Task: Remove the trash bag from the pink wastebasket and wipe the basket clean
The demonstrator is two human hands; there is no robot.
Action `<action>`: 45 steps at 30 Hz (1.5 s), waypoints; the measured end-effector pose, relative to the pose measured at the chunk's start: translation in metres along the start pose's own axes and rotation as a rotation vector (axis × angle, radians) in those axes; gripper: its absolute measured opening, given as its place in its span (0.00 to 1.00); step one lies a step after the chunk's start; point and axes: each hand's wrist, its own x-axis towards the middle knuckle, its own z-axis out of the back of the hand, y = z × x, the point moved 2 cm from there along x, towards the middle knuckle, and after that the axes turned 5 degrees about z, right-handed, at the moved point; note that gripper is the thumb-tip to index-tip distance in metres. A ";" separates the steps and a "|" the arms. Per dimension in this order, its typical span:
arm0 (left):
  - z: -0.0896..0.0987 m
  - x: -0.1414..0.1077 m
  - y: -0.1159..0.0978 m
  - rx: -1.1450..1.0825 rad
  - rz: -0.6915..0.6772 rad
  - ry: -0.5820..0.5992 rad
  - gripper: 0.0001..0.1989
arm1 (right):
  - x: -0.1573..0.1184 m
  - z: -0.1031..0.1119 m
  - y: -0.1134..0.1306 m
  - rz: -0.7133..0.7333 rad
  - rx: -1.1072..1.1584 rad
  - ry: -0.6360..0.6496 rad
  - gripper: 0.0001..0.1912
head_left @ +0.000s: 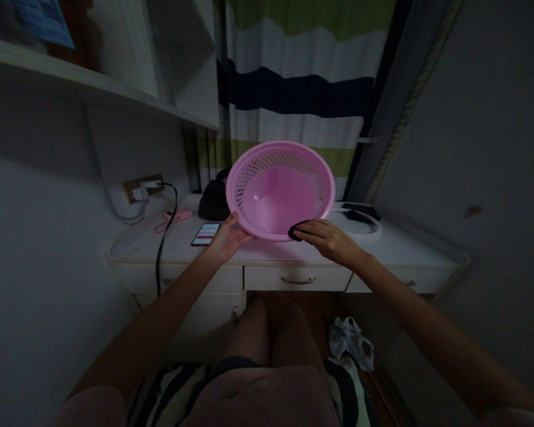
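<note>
A round pink plastic basket with latticed sides is tilted over the desk, its mouth facing me. My left hand grips it at the lower left, thumb at the rim and fingers underneath. At the lower right of the rim, my right hand presses a bunched black cloth against the basket. The fingers of that hand lie closed over the cloth. Part of the cloth is hidden under them.
On the white desk lie a phone, a pink device and a black bag. A white ring-shaped object sits to the right. A black cable hangs over the front edge. Below is a plastic bag.
</note>
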 end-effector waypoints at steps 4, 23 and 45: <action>-0.006 0.003 0.003 -0.027 -0.013 0.007 0.20 | 0.002 -0.004 0.005 -0.037 -0.011 -0.036 0.23; 0.001 0.000 -0.004 -0.039 -0.019 -0.098 0.15 | 0.024 -0.022 0.013 0.058 -0.088 0.009 0.20; -0.018 0.014 0.066 -0.188 0.181 0.050 0.12 | -0.003 -0.051 0.019 0.054 -0.148 0.046 0.20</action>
